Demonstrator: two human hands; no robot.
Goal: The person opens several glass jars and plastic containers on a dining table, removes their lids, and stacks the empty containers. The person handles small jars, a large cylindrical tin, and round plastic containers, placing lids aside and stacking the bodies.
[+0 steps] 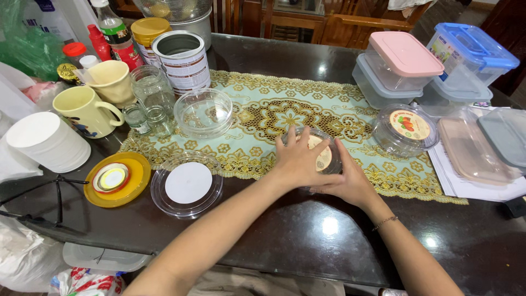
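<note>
Both my hands close around a small clear round plastic container (pixel 324 158) with a tan label on its lid, at the front edge of the patterned table runner (pixel 263 118). My left hand (pixel 298 159) lies over its top and left side. My right hand (pixel 345 183) grips its lower right side; a thin bracelet sits on that wrist. Much of the container is hidden by my fingers.
A clear lid with a white disc (pixel 188 183) and a yellow lid (pixel 116 178) lie at front left. A glass bowl (pixel 203 112), jars, mugs and tins stand at back left. Another labelled clear container (pixel 404 129) and stacked plastic boxes (pixel 402 68) are right.
</note>
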